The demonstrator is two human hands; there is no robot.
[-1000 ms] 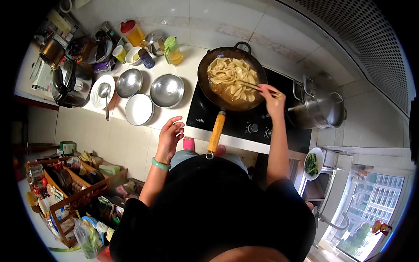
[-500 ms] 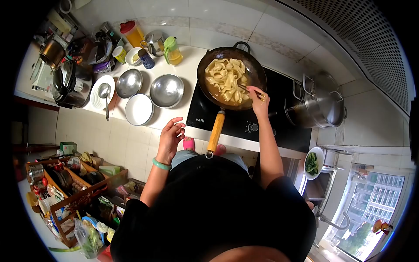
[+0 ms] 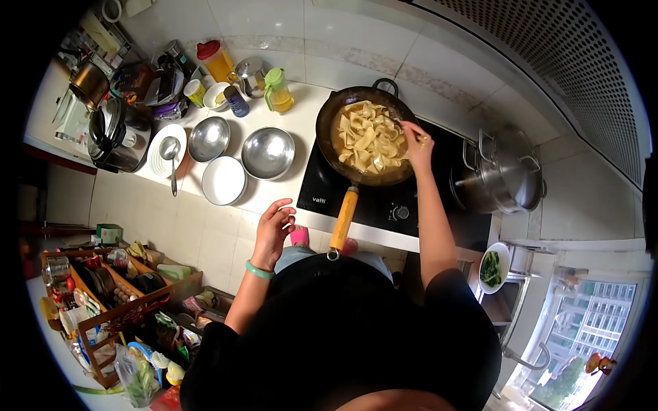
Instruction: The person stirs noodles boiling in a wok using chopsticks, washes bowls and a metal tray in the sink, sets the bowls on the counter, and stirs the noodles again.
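Pinching chopsticks [image 3: 423,141] in right hand [image 3: 416,148]; left hand [image 3: 273,229] half-open

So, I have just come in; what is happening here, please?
A person is at the cooktop, where a wok holds wide, flat noodles. The right hand grips chopsticks, mostly hidden, at the noodles' edge. The left hand, empty, hangs in the air, not touching the wok's wooden handle. A white bowl of green leaves sits off to the right.
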